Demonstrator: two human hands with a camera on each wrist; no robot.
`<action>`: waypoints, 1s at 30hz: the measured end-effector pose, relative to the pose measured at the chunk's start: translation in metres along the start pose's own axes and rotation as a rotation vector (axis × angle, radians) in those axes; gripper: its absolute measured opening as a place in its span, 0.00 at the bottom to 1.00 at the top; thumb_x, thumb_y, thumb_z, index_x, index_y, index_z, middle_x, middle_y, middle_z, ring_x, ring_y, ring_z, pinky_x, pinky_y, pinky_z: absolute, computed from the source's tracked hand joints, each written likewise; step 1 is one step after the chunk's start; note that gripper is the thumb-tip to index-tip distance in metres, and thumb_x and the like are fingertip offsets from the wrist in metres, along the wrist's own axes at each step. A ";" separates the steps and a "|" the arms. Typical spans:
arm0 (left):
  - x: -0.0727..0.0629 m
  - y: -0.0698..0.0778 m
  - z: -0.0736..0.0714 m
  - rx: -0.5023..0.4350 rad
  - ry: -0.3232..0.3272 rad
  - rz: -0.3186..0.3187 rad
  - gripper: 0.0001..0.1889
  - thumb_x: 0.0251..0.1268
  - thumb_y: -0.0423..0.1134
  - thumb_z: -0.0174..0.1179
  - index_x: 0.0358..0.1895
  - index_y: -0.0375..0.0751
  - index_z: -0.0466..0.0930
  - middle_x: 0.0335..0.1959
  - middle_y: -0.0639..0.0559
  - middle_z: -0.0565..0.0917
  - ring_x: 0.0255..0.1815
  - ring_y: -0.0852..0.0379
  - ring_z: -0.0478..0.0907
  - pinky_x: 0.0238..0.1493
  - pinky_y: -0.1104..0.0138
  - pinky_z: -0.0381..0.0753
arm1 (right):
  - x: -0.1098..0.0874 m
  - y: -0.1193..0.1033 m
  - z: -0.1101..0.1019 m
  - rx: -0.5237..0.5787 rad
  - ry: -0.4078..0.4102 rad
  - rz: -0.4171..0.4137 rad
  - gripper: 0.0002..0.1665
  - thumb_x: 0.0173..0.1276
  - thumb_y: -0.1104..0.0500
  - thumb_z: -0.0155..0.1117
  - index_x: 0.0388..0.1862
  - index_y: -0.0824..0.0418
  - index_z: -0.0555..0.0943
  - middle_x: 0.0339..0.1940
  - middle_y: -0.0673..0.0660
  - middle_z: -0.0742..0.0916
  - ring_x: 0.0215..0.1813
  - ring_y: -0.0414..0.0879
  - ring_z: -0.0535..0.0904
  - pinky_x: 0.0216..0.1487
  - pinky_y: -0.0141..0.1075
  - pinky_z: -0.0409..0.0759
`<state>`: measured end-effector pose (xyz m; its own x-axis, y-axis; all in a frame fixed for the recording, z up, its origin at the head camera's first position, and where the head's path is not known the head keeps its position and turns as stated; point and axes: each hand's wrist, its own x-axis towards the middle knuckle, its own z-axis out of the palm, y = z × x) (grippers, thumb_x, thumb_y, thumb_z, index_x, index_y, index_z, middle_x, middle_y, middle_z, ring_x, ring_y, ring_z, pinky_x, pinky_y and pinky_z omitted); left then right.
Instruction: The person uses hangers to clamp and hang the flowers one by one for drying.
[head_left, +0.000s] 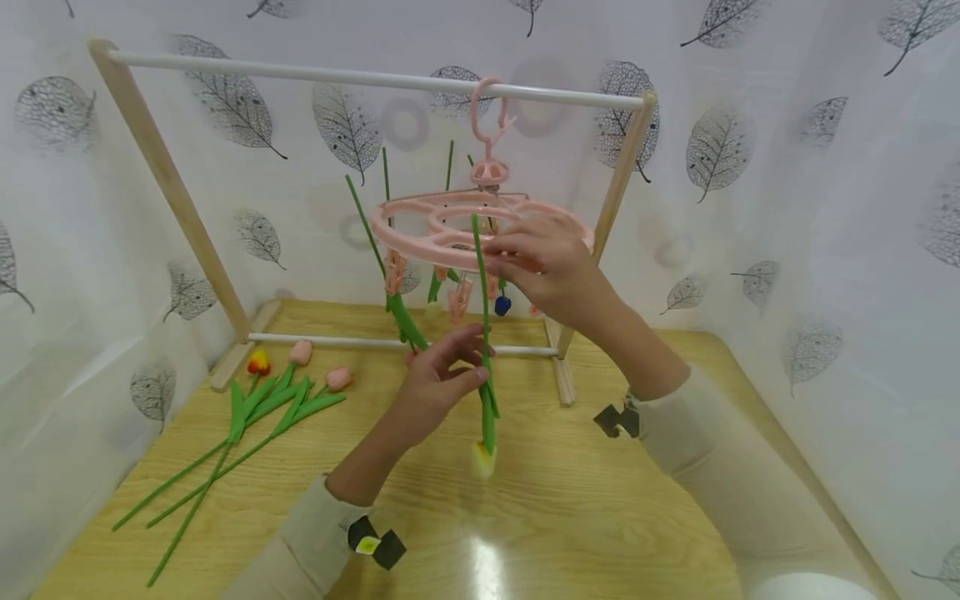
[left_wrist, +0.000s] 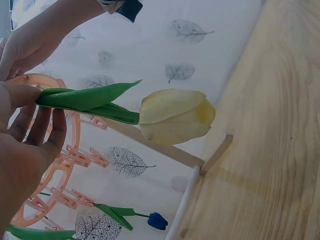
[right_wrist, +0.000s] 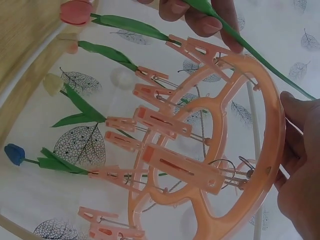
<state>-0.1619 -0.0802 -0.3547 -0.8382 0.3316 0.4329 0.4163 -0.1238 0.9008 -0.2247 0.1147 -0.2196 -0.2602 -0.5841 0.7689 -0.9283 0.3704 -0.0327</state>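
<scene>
In the head view, I have the left hand (head_left: 441, 377) at centre, its grip pinching a pale-yellow, green-stemmed artificial tulip (head_left: 487, 421), bloom downward. In the left-wrist view, I see its bloom pointing right, mid-frame. In the right-wrist view, my right hand (right_wrist: 306, 167), frame right, grasps a round pink plastic clip hanger (right_wrist: 274, 115) by its rim.

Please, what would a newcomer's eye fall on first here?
Probably the round pink plastic clip hanger, hooked over the horizontal white rod. Below its rim, the left hand holds a green-stemmed pale yellow tulip, bloom downward. Three loose pink and red-yellow tulips lie at left on the light wooden table.
</scene>
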 end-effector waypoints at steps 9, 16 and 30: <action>0.000 0.000 -0.006 -0.013 -0.007 0.050 0.28 0.71 0.26 0.57 0.73 0.38 0.67 0.56 0.34 0.77 0.53 0.54 0.76 0.54 0.67 0.83 | -0.003 0.001 -0.004 0.014 0.016 0.025 0.11 0.62 0.64 0.74 0.44 0.64 0.88 0.45 0.58 0.90 0.66 0.59 0.77 0.76 0.49 0.63; 0.002 0.002 -0.008 -0.006 0.009 0.073 0.28 0.71 0.26 0.58 0.73 0.39 0.67 0.57 0.32 0.77 0.53 0.54 0.76 0.55 0.66 0.83 | -0.005 0.001 -0.009 0.017 0.077 0.055 0.14 0.61 0.65 0.75 0.46 0.66 0.87 0.51 0.61 0.89 0.65 0.61 0.77 0.72 0.49 0.68; 0.026 0.021 -0.009 0.001 0.107 0.182 0.27 0.70 0.24 0.57 0.71 0.36 0.68 0.56 0.32 0.77 0.52 0.54 0.77 0.51 0.67 0.84 | -0.064 -0.029 0.021 0.243 0.305 0.312 0.21 0.61 0.74 0.71 0.54 0.69 0.81 0.48 0.63 0.87 0.50 0.47 0.82 0.49 0.31 0.82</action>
<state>-0.1779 -0.0827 -0.3243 -0.7818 0.2023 0.5899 0.5647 -0.1716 0.8073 -0.1868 0.1261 -0.2816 -0.4798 -0.2211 0.8491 -0.8630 0.2937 -0.4112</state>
